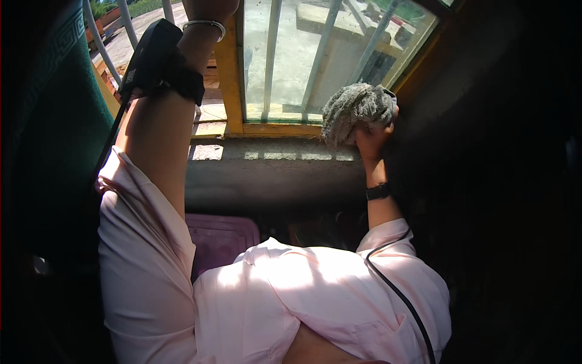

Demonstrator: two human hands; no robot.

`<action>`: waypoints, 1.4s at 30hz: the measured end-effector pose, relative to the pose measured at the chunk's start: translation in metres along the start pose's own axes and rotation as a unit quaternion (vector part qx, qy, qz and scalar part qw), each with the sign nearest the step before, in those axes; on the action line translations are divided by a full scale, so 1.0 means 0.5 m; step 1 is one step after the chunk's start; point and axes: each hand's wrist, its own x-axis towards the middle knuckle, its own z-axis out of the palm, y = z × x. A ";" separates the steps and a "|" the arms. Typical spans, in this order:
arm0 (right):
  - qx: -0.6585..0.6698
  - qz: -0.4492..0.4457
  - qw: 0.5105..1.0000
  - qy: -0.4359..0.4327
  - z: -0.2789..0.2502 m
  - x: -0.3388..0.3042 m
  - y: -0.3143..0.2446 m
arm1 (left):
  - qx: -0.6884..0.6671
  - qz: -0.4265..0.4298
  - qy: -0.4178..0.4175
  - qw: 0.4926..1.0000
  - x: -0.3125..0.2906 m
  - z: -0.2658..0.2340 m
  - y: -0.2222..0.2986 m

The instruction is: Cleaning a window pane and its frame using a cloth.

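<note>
My right hand (pixel 376 138) is closed around a bunched grey cloth (pixel 357 112). The cloth lies at the lower right corner of a window pane (pixel 291 67), over the yellow frame (pixel 285 130). Up at the top edge, beside the frame's left upright, is my left hand (pixel 210 7). Only its wrist end shows; its fingers are cut off by the picture's edge, so what they touch is hidden.
Pale metal bars (pixel 273 54) stand behind the glass. A concrete sill (pixel 267 151) runs below the frame. A green curtain (pixel 54 115) hangs at the left, and a purple plastic lid or stool top (pixel 221 239) is below. The right side is dark.
</note>
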 end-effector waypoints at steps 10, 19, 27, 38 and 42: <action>-0.102 -0.181 0.967 0.145 0.176 0.349 -0.133 | -0.059 0.023 -0.001 0.998 0.004 0.035 -0.005; -0.015 -0.114 0.953 -0.282 0.152 -0.010 -0.123 | -0.146 -0.063 -0.033 0.987 0.002 0.015 -0.006; -0.050 -0.173 0.975 0.128 0.142 0.421 -0.191 | -0.151 -0.074 -0.065 0.984 0.003 0.017 -0.006; 0.096 -0.123 0.949 -0.275 0.146 0.043 -0.105 | -0.054 -0.023 -0.032 0.998 -0.005 0.016 -0.021; 0.043 -0.073 0.964 -0.250 0.037 -0.022 -0.006 | -0.041 -0.012 -0.029 0.999 -0.007 0.015 -0.028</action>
